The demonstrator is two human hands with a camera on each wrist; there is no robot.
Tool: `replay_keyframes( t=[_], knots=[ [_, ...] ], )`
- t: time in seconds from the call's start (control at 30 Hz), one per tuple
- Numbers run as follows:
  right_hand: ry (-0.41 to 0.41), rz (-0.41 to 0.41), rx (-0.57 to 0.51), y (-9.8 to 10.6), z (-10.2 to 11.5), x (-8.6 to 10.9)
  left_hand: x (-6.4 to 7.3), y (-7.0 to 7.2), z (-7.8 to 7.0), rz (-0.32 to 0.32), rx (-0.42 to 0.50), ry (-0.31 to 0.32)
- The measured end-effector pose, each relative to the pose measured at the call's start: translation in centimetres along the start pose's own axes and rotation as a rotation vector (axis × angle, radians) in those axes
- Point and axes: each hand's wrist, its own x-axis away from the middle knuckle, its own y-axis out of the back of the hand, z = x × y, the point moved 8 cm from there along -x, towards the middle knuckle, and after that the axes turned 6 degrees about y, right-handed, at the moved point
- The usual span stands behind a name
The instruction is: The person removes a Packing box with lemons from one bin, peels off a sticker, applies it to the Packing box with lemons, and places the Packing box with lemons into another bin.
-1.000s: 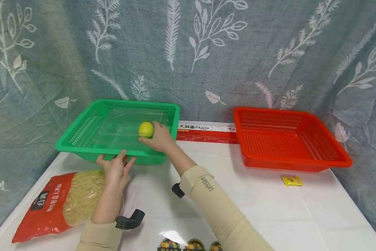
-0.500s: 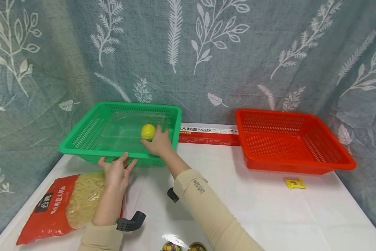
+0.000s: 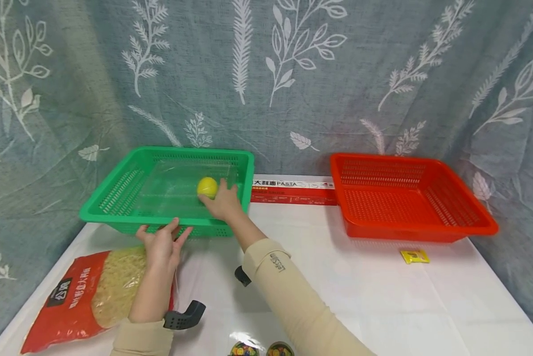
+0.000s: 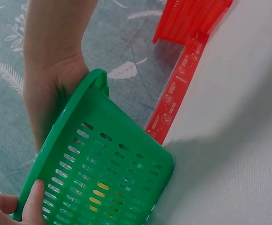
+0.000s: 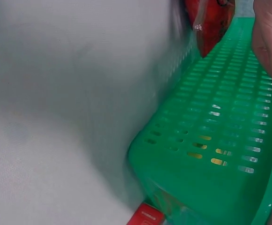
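A yellow ball [image 3: 207, 187] sits in the green basket [image 3: 128, 219], by a clear plastic piece [image 3: 173, 185] whose kind I cannot tell. My right hand [image 3: 224, 201] reaches over the basket's front right rim, thumb close to the ball and fingers spread to its right. Whether the thumb touches the ball is unclear. My left hand [image 3: 160, 243] holds the basket's front rim, with a finger [image 4: 34, 204] on the outside of the perforated wall in the left wrist view. Through the wall's slots some yellow shows.
A red basket [image 3: 420, 232] stands at the right, with a small yellow packet [image 3: 415, 256] before it. A red pasta box [image 3: 293, 194] lies between the baskets. At the left lies a red bag of pasta [image 3: 84, 299]. Round fruit pictures [image 3: 280, 349] show at the front edge.
The fingers of my right hand have loosened from the ball and spread apart. The ball and basket stay where they were, and my left hand keeps its place on the rim.
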Motion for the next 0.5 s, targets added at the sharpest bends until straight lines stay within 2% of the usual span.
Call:
replay_keyframes(
  t=[0.3, 0.5],
  knots=[
    [-0.024, 0.012, -0.059, -0.16, -0.18, -0.44, 0.05, 0.17, -0.11, -0.005, 0.019, 0.001],
    [-0.051, 0.003, -0.199, 0.01, -0.55, -0.6, 0.06, 0.02, -0.1, -0.003, 0.01, 0.004]
  ],
)
